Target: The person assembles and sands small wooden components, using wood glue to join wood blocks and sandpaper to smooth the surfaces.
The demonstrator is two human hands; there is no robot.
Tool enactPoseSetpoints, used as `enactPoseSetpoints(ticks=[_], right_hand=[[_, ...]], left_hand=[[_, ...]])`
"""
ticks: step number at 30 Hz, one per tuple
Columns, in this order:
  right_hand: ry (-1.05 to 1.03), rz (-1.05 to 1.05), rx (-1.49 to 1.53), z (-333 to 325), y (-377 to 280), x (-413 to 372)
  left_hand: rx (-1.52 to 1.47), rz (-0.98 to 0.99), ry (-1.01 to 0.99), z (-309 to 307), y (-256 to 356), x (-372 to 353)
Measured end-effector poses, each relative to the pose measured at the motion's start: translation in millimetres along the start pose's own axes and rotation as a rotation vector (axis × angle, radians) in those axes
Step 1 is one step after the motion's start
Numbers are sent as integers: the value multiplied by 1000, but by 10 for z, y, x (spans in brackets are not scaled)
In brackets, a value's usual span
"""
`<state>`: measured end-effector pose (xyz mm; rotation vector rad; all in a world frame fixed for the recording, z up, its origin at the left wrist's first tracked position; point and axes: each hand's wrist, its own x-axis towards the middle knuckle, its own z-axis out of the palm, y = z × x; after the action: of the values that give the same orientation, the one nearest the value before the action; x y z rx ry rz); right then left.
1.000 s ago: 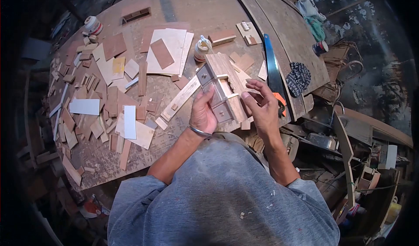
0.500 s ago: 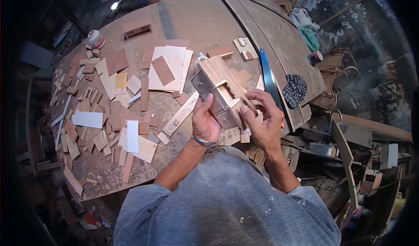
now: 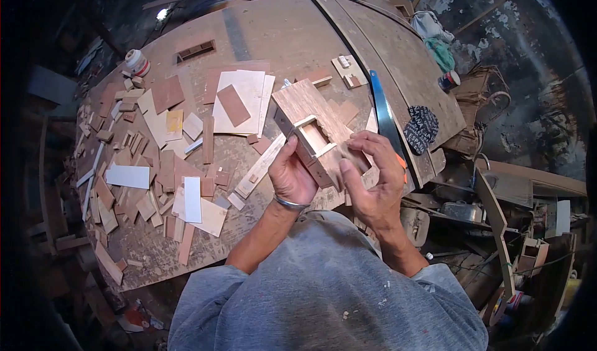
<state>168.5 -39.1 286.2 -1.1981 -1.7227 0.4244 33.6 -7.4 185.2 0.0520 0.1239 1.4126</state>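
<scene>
Above the near edge of the worktable [image 3: 273,33], a small wooden box [image 3: 297,104] is held in front of the person's chest, tilted, with its broad wood-grained face turned up; a square opening [image 3: 316,135] in that face is edged with pale strips, and the side towards the left hand is darker. The left hand [image 3: 293,180] — with a metal bracelet [image 3: 291,203] at its wrist — holds the box from that darker side, thumb laid along it; the right hand [image 3: 376,180] is at the other end, its thumb and bent fingers set moderately apart around the corner, though I cannot tell whether it is gripping or only touching.

Just beyond the right hand lies a saw [image 3: 385,109], its orange handle partly hidden; near the blade is a round dark cloth [image 3: 420,130] with pale lettering. To the left of the box, a long pale strip [image 3: 264,164] lies slantwise; farther left are scattered wood offcuts, two white rectangles [image 3: 128,177] among them; beyond these, a brown rectangle [image 3: 234,105] rests on pale sheets [image 3: 259,105]; a white jar [image 3: 137,63] and a narrow open tray [image 3: 196,51] stand farther back.
</scene>
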Motion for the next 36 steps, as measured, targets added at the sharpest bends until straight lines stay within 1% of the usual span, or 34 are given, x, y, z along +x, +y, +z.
enactPoseSetpoints(ticks=[2, 8, 12, 16, 19, 25, 28, 31, 34, 36], right_hand=[[7, 16, 8, -37, 25, 10], [18, 28, 29, -75, 168, -6], [-14, 23, 10, -107, 55, 6], [-110, 38, -14, -131, 52, -13], [-149, 141, 57, -141, -7, -14], [-236, 88, -7, -169, -16, 43], [-307, 25, -41, -169, -11, 108], [-423, -47, -78, -163, 15, 158], [-453, 3, -45, -138, 88, 190], [-384, -12, 2, -92, 154, 185]], left_hand=[[-18, -26, 7, 20, 6, -3], [52, 10, 101, -11, -9, -4], [12, -22, 46, -22, -1, -15], [-5, -50, -16, -69, 8, -18], [2, -59, -29, -78, 23, -9], [1, -110, 35, -114, 21, 2], [20, -113, 52, -111, -5, 2], [55, -139, 31, -135, -10, -20], [79, -164, 30, -98, -31, -43], [74, -173, 39, -126, -55, -66]])
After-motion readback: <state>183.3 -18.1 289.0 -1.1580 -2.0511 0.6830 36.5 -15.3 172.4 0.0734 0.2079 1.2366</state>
